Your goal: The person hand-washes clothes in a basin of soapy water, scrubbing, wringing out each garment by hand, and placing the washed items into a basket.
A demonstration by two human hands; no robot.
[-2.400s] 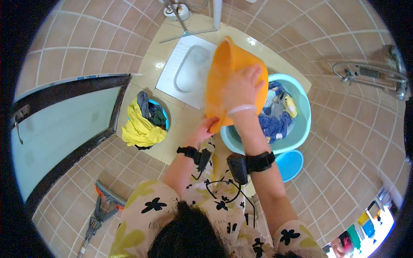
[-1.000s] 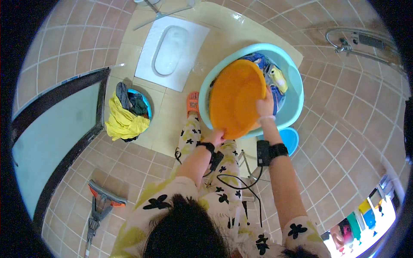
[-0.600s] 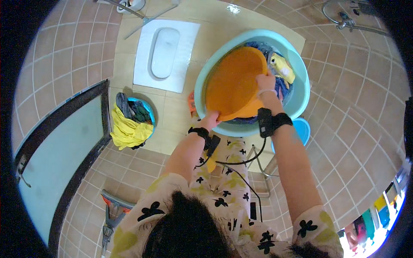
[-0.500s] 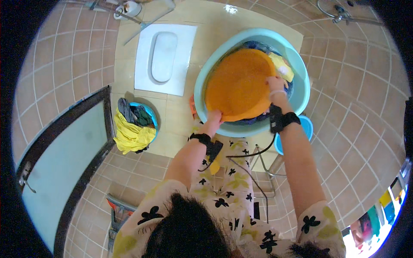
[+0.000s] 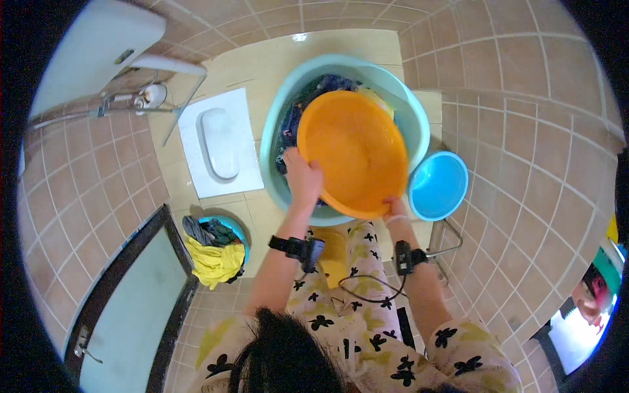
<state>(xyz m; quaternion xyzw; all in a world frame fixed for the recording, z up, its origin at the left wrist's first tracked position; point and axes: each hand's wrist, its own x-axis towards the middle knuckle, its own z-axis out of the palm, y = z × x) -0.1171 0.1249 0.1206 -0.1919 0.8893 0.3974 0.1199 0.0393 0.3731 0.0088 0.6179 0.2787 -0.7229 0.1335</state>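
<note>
An orange basin tilts over the large pale turquoise tub, its hollow side facing up. My right hand grips the lower right rim of this basin, thumb on top. At the basin's left edge is my left hand, over the tub, its fingers apart and pointing toward dark wet clothes. Whether it touches the rim is hard to make out. Part of a yellow cloth shows behind the basin, which hides much of the tub's contents.
A blue basin stands right of the tub, by a metal-legged stool. Left are a white squat toilet and a blue bucket heaped with yellow and dark clothes. A door stands at lower left.
The orange basin has shifted toward the tub's near right side and now shows its hollow. My right hand has come nearer; my left hand has left its lower rim. The view has shifted.
</note>
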